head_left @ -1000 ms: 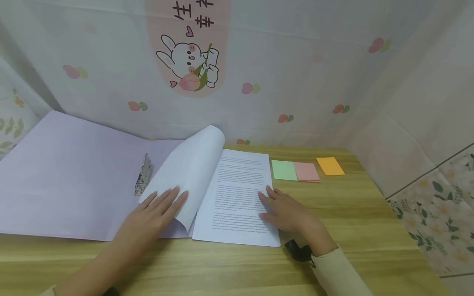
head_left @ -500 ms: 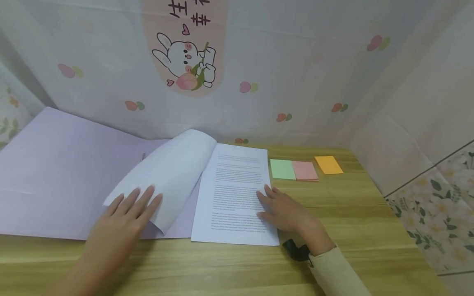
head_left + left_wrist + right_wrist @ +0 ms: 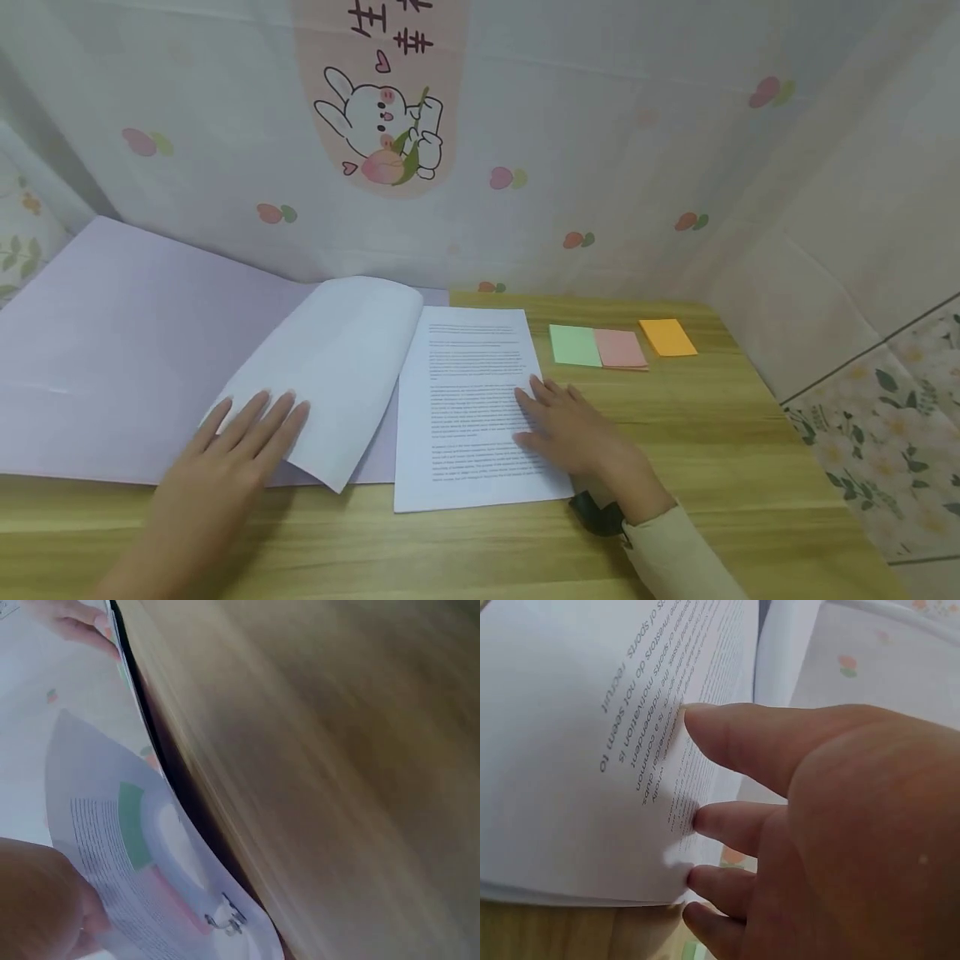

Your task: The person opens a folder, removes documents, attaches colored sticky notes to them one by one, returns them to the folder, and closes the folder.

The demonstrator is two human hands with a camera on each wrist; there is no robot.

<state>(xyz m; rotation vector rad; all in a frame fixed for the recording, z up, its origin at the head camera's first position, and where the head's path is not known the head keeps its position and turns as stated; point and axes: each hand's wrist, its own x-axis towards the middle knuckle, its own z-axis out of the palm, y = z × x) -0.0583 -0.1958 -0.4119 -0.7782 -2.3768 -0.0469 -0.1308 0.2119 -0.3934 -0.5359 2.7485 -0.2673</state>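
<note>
My left hand (image 3: 234, 454) lies with straight fingers over the lower left part of a white sheet (image 3: 330, 375), which is turned over to the left and curls up at its far end. In the left wrist view the sheet's underside (image 3: 82, 780) carries print, a green patch (image 3: 133, 825) and a pink patch (image 3: 180, 900). A metal clip (image 3: 229, 919) shows near them. My right hand (image 3: 573, 425) touches the right side of a printed stack of pages (image 3: 472, 400) with spread fingertips. Beneath the turned sheet lies an open lilac folder (image 3: 150, 333). My left thumb is hidden in the head view.
Green (image 3: 574, 344) and pink sticky notes (image 3: 620, 347) lie side by side right of the stack, with an orange pad (image 3: 667, 337) farther right. A patterned curtain (image 3: 600, 150) hangs behind the wooden table (image 3: 712, 467).
My left hand has moved left and nearer with the turned sheet, which now covers the clip in the head view. The printed stack has shifted slightly and turned. My right hand stays almost in place.
</note>
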